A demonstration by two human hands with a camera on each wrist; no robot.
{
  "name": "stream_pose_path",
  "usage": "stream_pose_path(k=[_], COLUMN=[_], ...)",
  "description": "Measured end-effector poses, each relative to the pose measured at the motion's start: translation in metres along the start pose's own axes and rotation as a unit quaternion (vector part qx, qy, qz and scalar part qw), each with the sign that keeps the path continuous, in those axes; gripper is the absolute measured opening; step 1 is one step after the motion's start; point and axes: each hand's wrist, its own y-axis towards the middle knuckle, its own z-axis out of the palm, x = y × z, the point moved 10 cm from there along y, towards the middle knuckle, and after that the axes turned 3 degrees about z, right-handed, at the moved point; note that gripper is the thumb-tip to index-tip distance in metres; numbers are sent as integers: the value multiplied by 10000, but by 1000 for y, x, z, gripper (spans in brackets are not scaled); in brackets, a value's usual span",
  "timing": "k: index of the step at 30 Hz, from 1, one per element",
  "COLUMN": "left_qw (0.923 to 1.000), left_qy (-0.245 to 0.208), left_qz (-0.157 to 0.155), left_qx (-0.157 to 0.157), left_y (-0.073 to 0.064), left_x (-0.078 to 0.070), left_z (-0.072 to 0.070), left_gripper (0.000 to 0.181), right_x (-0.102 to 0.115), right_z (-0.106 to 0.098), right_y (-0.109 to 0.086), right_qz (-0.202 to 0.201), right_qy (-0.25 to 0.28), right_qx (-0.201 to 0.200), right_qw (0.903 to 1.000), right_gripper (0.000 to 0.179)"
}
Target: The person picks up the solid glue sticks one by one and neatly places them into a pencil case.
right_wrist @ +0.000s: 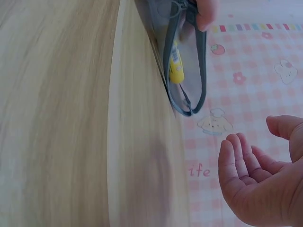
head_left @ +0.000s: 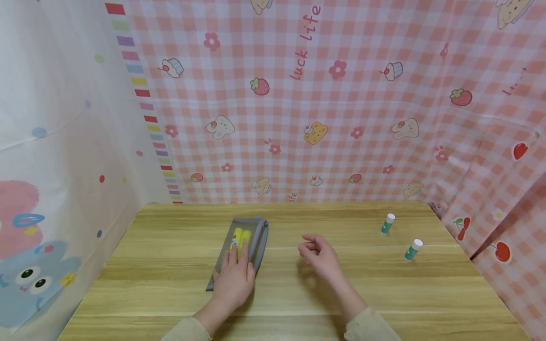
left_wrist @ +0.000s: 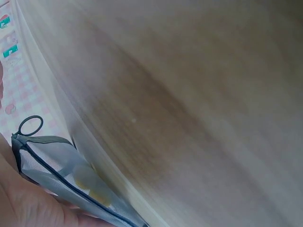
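A grey mesh zipper pouch (head_left: 227, 237) lies on the table, left of the middle. Inside it are two yellow glue sticks (head_left: 236, 236), side by side. My left hand (head_left: 233, 282) rests on the pouch's near half, fingers stretched over the lower ends of the sticks. From the right wrist view, the pouch's zippered edge (right_wrist: 202, 71) gapes, and one yellow glue stick (right_wrist: 176, 68) shows within. Right of the pouch, my right hand (head_left: 322, 255) hovers over the table, palm turned inward, fingers loosely bent and holding nothing.
Two green glue sticks with white caps stand on the right of the table: one farther back (head_left: 387, 224), the other glue stick (head_left: 413, 250) nearer and more to the right. The wooden table (head_left: 170, 255) ends at a pink checked cloth (head_left: 281, 118) behind.
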Motion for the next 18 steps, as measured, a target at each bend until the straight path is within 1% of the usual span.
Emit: stream_pose_path(k=[5, 12, 18], left_qw=[10000, 10000, 10000], left_qy=[-34, -38, -42], left_qz=[-18, -2, 15], left_qx=[10, -31, -36], left_y=[0, 0, 0], left_x=[0, 0, 0], left_z=[0, 0, 0], left_gripper=[55, 54, 54], right_x=[-4, -7, -14], right_z=[-16, -38, -54], right_y=[-1, -5, -6], right_qz=[7, -69, 24], right_qy=[-61, -198, -486], right_qx=[-138, -218, -264], right_qw=[9999, 9995, 9985], right_gripper=[35, 34, 36])
